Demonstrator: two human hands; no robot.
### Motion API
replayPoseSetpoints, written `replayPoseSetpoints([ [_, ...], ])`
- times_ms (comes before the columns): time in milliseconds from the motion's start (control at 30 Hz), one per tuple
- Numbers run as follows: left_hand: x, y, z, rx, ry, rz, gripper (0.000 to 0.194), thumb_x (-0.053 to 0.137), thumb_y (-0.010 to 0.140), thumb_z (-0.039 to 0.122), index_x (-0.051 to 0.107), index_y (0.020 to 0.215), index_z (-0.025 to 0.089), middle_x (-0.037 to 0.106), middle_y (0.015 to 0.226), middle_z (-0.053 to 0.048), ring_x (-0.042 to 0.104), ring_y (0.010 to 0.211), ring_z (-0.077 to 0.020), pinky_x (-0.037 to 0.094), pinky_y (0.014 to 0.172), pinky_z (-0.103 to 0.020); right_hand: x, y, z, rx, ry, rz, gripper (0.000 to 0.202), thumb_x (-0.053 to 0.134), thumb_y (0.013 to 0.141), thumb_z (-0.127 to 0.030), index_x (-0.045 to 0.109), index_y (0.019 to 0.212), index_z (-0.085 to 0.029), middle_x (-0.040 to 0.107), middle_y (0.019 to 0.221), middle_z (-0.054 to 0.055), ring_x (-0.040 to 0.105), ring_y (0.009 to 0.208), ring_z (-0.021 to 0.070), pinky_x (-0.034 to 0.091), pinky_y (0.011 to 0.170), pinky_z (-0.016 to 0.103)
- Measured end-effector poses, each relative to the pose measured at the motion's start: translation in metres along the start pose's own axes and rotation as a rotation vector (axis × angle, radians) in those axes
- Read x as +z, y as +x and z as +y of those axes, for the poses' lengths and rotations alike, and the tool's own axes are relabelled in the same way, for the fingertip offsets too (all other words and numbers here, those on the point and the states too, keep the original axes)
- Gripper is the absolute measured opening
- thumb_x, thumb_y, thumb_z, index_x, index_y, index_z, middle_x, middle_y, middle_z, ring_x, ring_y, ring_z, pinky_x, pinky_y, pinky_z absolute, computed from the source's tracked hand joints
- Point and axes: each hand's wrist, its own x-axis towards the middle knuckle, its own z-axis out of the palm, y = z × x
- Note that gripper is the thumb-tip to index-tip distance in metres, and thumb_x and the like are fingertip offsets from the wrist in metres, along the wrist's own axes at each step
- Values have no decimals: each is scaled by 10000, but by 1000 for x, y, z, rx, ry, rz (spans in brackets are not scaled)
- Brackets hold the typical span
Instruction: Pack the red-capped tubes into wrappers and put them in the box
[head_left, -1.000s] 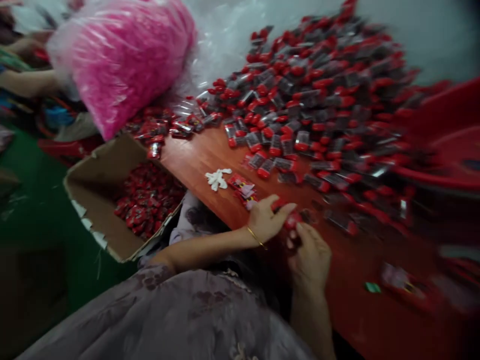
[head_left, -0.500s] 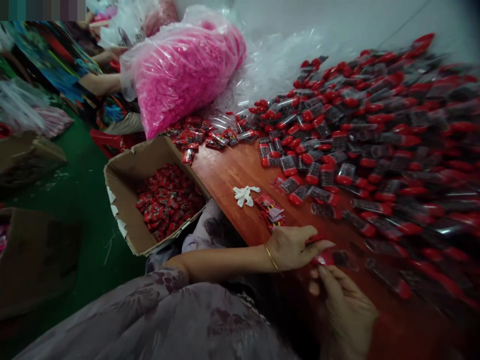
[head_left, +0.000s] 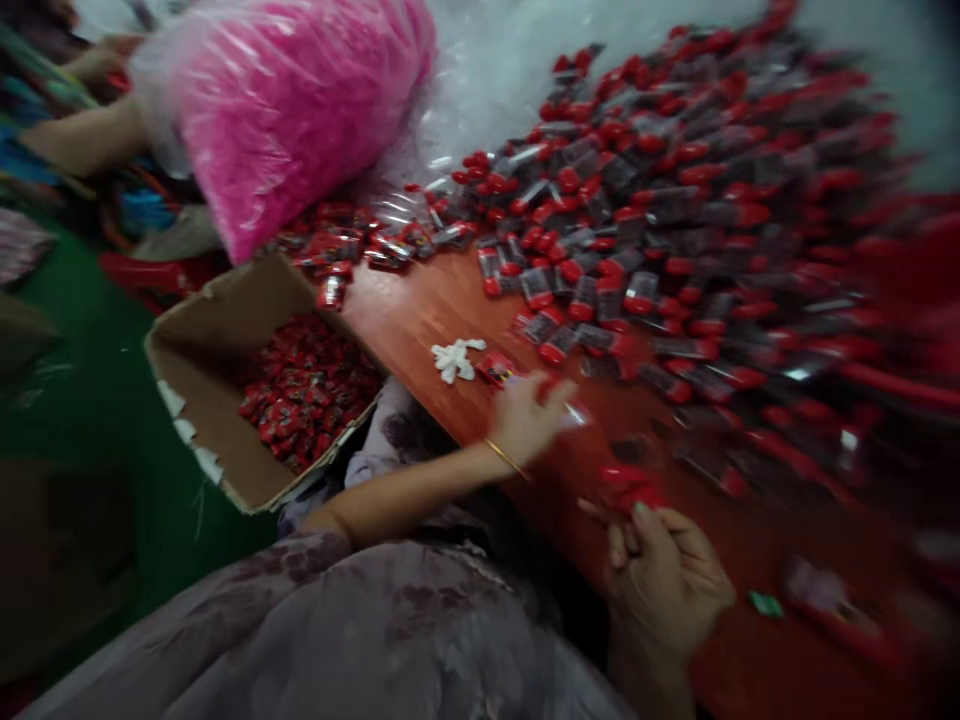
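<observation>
My left hand (head_left: 529, 420), with a gold bangle at the wrist, is smeared by motion over the small stack of red printed cards (head_left: 495, 370). A clear plastic piece (head_left: 576, 413) shows by its fingertips; I cannot tell whether they hold it. Lower right, my right hand (head_left: 667, 575) is closed, thumb against fingers, on a glossy red piece (head_left: 630, 487) whose exact kind is blurred. A white knotted strip (head_left: 456, 360) lies left of the cards. Beyond both hands spreads a large heap of small clear containers with red caps (head_left: 600, 230).
A cardboard box (head_left: 199, 340) holding small red packets (head_left: 307, 390) stands left of the orange-brown table (head_left: 405, 320). A pink-filled plastic bag (head_left: 300, 110) sits at the back left, a co-worker's arm (head_left: 90, 135) beside it. A small green piece (head_left: 765, 603) lies at right.
My hands have parted: the left has moved left and up to the cards, while the right keeps the red piece. The view has shifted, sliding the scene leftward.
</observation>
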Motion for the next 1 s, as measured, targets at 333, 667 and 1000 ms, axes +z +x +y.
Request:
replayPoseSetpoints([
  [333, -5, -18, 11, -478, -556, -740, 195, 565, 700, 286, 471, 839, 186, 567, 518, 64, 347, 310, -56, 236, 346, -180, -16, 12, 23, 108, 193, -121, 222, 641, 761, -373, 522, 677, -206, 347, 429, -131, 253, 329, 22, 420, 404, 175],
  [667, 14, -35, -1, -179, -331, -738, 328, 590, 769, 386, 630, 969, 130, 649, 783, -26, 561, 670, -117, 451, 645, -238, -33, 7, 41, -12, -227, -175, 184, 533, 843, -369, 544, 794, -192, 518, 616, -45, 472, 486, 76, 401, 457, 192],
  [1000, 7, -27, 5, 355, 394, -917, 236, 500, 858, 341, 608, 1006, 193, 678, 907, -43, 617, 843, -173, 444, 773, -272, -65, 28, -6, -525, -1012, -609, 329, 518, 877, -298, 562, 1195, -229, 655, 1102, 86, 602, 985, 235, 498, 861, 413],
])
